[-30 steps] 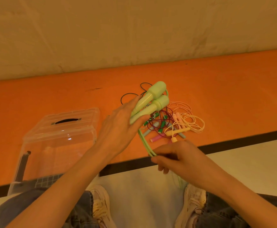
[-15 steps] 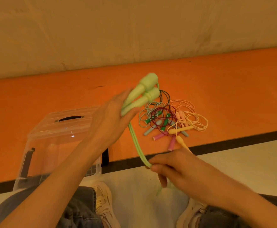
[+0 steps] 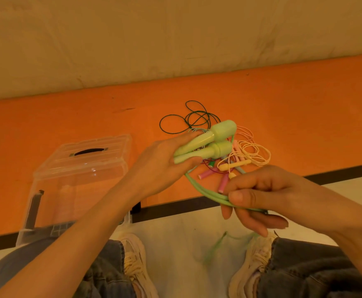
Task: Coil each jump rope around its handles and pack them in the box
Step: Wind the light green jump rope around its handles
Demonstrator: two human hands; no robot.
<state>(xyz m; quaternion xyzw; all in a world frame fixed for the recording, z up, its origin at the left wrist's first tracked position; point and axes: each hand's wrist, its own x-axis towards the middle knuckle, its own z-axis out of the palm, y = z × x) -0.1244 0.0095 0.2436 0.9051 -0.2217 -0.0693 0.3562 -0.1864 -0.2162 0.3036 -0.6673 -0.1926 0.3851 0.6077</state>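
My left hand (image 3: 160, 168) grips the two pale green plastic jump-rope handles (image 3: 208, 143) side by side, bulbous ends pointing up and right, above the orange mat (image 3: 68, 121). My right hand (image 3: 261, 194) pinches their doubled green cord (image 3: 205, 193). Behind lies a tangled pile of other ropes (image 3: 236, 160), uncountable; one clear lidded plastic box (image 3: 81, 168) stands left.

Pale green handles (image 3: 210, 143), green cord (image 3: 205, 193); orange mat (image 3: 304, 100); clear box (image 3: 79, 168); pink handles (image 3: 223, 182).
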